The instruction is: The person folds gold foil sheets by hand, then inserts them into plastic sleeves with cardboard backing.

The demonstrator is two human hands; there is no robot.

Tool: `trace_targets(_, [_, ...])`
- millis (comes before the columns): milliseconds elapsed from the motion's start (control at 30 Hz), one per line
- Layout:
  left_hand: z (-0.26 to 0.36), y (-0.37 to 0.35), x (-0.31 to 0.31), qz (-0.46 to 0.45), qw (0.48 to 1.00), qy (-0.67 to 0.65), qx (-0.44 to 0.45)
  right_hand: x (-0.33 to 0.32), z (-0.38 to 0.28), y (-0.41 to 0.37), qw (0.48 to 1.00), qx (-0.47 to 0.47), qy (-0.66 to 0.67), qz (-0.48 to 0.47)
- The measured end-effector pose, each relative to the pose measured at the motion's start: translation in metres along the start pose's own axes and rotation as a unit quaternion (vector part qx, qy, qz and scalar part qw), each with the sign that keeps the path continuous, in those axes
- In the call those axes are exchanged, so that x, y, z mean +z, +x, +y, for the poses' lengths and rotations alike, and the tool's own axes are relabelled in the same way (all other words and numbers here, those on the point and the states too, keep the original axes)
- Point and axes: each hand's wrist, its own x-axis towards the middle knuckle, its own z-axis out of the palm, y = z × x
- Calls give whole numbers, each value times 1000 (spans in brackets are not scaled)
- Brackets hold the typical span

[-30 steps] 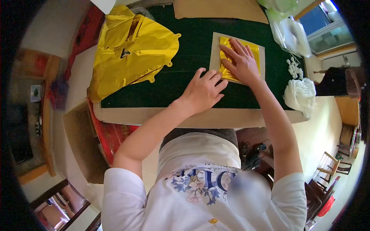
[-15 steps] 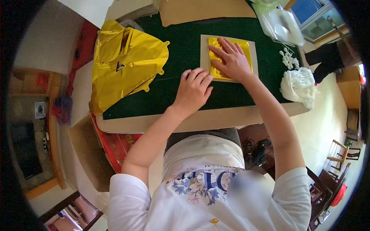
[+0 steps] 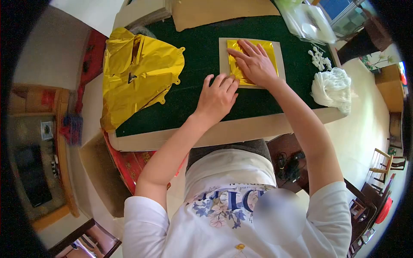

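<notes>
A folded gold foil piece (image 3: 271,53) lies on a flat square of cardboard (image 3: 223,51) on the dark green table covering. My right hand (image 3: 258,66) presses flat on the foil, fingers stretched out and apart toward its far left corner. My left hand (image 3: 218,98) is at the near left corner, its fingers slightly bent and spread, with the index fingertip right at the edge of the foil. To the left spreads a large, creased gold foil sheet (image 3: 146,69) with small rounded tabs along its right side.
A bundle of white string (image 3: 331,90) and small white knotted pieces (image 3: 318,59) lie at the table's right side. Clear plastic bags (image 3: 307,23) sit at the far right corner. A brown cardboard sheet (image 3: 223,13) and stacked sheets (image 3: 142,13) are at the back.
The view has shifted slightly. My left fingertips have come a little further onto the foil's near left corner. My right hand stays flat on the foil.
</notes>
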Motion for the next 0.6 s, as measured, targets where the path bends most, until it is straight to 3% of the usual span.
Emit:
trace_targets(167, [-6, 28, 5, 33, 996, -38, -70, 0, -2, 0, 1000, 4, -16, -3])
trace_targets(367, [-11, 28, 21, 54, 996, 59, -45, 3, 0, 0, 1000, -9, 0, 27])
trace_targets(600, [-7, 25, 26, 55, 995, 52, -57, 5, -1, 0, 1000, -5, -8, 25])
